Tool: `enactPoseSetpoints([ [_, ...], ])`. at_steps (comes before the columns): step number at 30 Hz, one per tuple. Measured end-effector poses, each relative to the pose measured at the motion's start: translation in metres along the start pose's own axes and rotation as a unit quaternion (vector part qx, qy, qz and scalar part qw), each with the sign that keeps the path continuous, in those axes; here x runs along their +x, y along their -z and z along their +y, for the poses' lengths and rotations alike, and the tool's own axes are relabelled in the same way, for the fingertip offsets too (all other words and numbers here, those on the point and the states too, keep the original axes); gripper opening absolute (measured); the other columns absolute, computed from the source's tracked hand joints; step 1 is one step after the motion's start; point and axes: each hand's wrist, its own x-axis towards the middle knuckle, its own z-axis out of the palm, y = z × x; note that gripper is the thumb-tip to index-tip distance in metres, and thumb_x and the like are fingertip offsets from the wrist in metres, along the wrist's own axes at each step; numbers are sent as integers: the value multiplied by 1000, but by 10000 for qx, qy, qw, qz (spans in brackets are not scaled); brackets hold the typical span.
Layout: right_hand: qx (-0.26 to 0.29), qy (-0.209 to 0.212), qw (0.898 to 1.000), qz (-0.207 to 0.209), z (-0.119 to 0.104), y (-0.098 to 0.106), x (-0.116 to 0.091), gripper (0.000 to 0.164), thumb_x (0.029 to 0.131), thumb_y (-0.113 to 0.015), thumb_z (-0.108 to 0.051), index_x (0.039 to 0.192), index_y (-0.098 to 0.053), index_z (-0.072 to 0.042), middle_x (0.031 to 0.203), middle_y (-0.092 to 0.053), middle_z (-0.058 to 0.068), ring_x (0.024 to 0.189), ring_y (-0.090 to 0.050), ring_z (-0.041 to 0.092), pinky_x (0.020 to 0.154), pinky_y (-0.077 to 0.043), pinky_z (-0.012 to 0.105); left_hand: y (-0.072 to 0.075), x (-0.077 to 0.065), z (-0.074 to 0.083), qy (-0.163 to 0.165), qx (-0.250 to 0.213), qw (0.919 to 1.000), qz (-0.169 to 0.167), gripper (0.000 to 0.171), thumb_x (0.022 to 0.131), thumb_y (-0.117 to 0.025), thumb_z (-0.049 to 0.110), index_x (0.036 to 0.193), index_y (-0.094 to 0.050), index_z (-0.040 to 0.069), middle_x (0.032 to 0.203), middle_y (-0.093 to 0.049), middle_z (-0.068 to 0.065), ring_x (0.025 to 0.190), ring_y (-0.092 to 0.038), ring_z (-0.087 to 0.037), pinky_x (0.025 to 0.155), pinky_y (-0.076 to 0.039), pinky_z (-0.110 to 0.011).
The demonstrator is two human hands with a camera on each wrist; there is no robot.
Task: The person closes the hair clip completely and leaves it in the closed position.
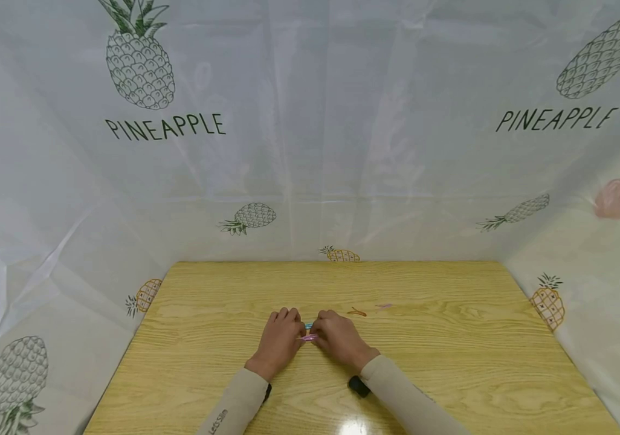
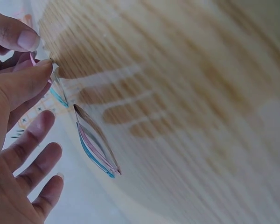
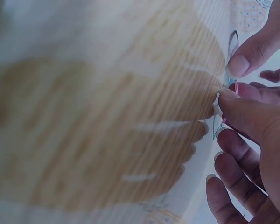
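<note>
My left hand (image 1: 280,339) and right hand (image 1: 341,338) meet over the wooden table. Thumb and finger of each hand pinch a thin pink band (image 1: 309,338). A thin blue band (image 1: 308,325) shows in the gap between the hands. In the left wrist view, a slim bundle of looped bands (image 2: 95,149), blue, pink and brown, appears beyond the left thumb. Dark strands of a narrow loop (image 3: 233,41) stick out above the thumb in the right wrist view. Fingertips cover where the bands cross.
On the table (image 1: 440,356), right of and behind the hands, lie an orange-brown band (image 1: 358,312) and a pale purple band (image 1: 384,306). Dark wrist devices, one of them a black block (image 1: 359,386), sit under the sleeves. White pineapple-print sheeting (image 1: 310,151) encloses the back and sides.
</note>
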Motion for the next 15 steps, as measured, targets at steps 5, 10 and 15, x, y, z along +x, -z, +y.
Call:
enactPoseSetpoints([
  [5,-1,33,10000,45,-1,2,-1,8,95,-82,-20,95,-81,-12,90,-64,-3,86,-61,12,74,-57,27,-1,0,-1,-1,42,10000,-15,12,88,-89,28,87,-78,23,101,-59,4,91,-51,-17,84,-46,-36],
  [10,-31,48,10000,-5,-1,3,-1,7,95,-82,-19,97,-82,-12,92,-64,-3,87,-62,12,75,-57,27,-3,0,-2,13,2,10000,-18,11,88,-89,27,88,-78,23,101,-59,4,92,-51,-17,84,-46,-36],
  [15,21,11,10000,11,0,4,-3,7,95,-83,-18,98,-82,-12,94,-66,-3,90,-64,14,77,-58,29,-4,0,-2,41,4,10000,-3,12,88,-89,29,89,-79,23,102,-59,4,92,-51,-17,85,-47,-36],
])
